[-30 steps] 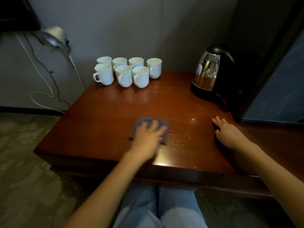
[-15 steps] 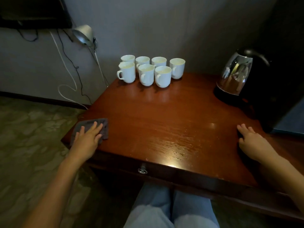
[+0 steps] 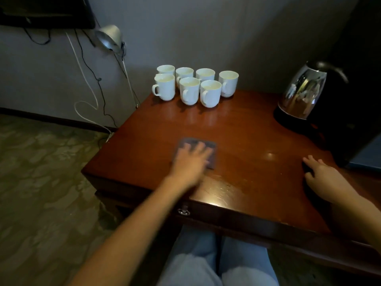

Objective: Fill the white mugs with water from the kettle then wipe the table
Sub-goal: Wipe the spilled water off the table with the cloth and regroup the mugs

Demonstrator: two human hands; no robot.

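Note:
Several white mugs (image 3: 189,90) stand clustered at the far left corner of the dark wooden table (image 3: 237,137), filled with liquid. A shiny steel kettle (image 3: 303,96) sits on its black base at the far right. My left hand (image 3: 190,159) presses flat, fingers spread, on a grey cloth (image 3: 212,146) near the middle of the table's front half; the hand is motion-blurred. My right hand (image 3: 323,176) rests flat on the table at the right, fingers straight, holding nothing.
A tall dark cabinet (image 3: 354,79) stands right behind the kettle. A metal lamp (image 3: 108,38) and loose cables (image 3: 88,83) hang on the wall at the left. The drawer pull (image 3: 183,211) sits on the table's front edge above my knees (image 3: 218,263).
My left hand slid the cloth from the table's front left corner back right to the middle. The right hand stayed in place. The camera view shifted slightly.

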